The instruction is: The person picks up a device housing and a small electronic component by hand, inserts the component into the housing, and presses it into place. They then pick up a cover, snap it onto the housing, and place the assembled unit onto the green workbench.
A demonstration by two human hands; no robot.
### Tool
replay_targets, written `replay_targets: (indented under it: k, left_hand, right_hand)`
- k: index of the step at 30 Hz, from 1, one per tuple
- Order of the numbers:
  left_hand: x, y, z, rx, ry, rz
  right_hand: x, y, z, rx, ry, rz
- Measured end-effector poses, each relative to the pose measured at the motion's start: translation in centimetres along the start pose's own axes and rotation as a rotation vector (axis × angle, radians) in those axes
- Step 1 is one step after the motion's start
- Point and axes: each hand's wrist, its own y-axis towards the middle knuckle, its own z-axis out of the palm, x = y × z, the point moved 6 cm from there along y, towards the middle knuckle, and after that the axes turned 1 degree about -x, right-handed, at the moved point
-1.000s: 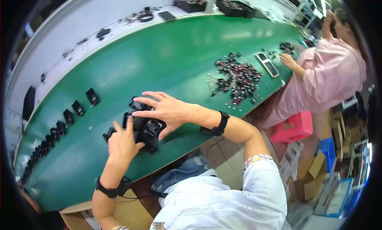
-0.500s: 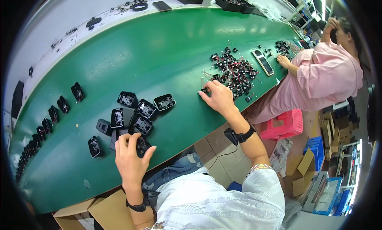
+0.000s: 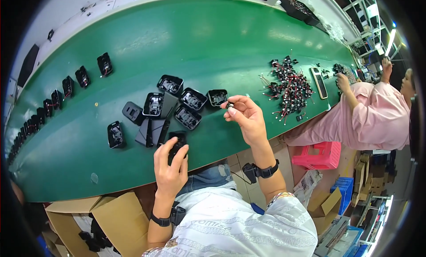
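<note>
My left hand [image 3: 171, 168] is closed around a black plastic housing [image 3: 177, 143] at the near edge of the green table. Between thumb and fingertips, my right hand [image 3: 248, 117] pinches a small black part with a shiny bit [image 3: 230, 105]. It hovers just beside an open black housing [image 3: 217, 98]. Several more open housings with moulded insides, such as one housing [image 3: 194, 99], lie in a loose group beyond my left hand. Further right spreads a pile of small black parts with red wires [image 3: 290, 86].
A curved row of filled housings [image 3: 82, 76] runs along the table's left side. A phone [image 3: 319, 83] lies right of the pile, near a seated co-worker in pink [image 3: 372, 106]. A pink stool [image 3: 317, 155] and an open cardboard box [image 3: 120, 221] stand below the table edge.
My right hand has left the pile and come toward the housings with a small black part. My left hand still holds its housing, now with fingers further over it. The whole view has shifted.
</note>
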Motion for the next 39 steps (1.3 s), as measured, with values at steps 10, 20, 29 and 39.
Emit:
replay_targets:
  k: [10,20,29,39]
  left_hand:
    - [0.0,0.7,-0.5,0.155,-0.18,-0.015]
    - [1.5,0.2,-0.3,0.117,-0.259,-0.156]
    - [1.1,0.2,0.7,0.011,-0.803,-0.392]
    - [4.4,0.2,-0.9,0.208,-1.111,-0.377]
  right_hand:
    - [-2.5,-2.2,3.3,0.071,0.059,0.073]
    - [-2.3,-4.3,6.3,0.17,-0.031,-0.041]
    - [-0.2,-5.3,8.4,0.242,-0.448,-0.366]
    - [1.3,-5.9,9.6,0.337,-0.513,-0.505]
